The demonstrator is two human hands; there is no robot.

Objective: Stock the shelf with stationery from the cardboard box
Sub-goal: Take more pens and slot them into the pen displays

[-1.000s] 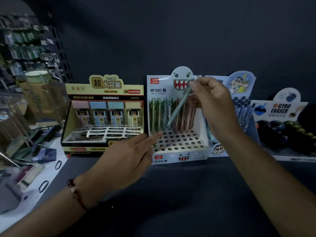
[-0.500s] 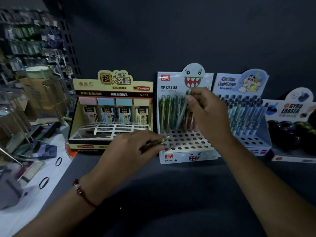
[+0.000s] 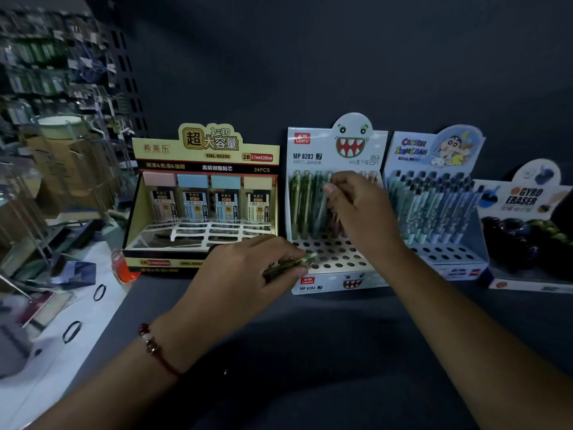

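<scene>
A white monster-face pencil display box (image 3: 338, 283) stands on the dark shelf, its back rows filled with upright mechanical pencils (image 3: 305, 206) and its front holes bare. My right hand (image 3: 362, 212) pinches the top of a pale green pencil (image 3: 322, 200) standing in the back rows. My left hand (image 3: 248, 274) grips a bunch of greenish pencils (image 3: 297, 262) lying flat, their tips over the front-left holes. No cardboard box is in view.
A yellow lead-refill display box (image 3: 204, 169) stands to the left, a cartoon pen display (image 3: 434, 193) and a Gyro Eraser box (image 3: 527, 231) to the right. Wire racks (image 3: 46, 119) and a white ledge (image 3: 77, 321) with clutter lie at far left. The dark shelf surface (image 3: 310, 352) spreads in front.
My right hand has lowered the pale green pencil from a raised slant into the back rows. My left hand went from open to gripping pencils by the front holes.
</scene>
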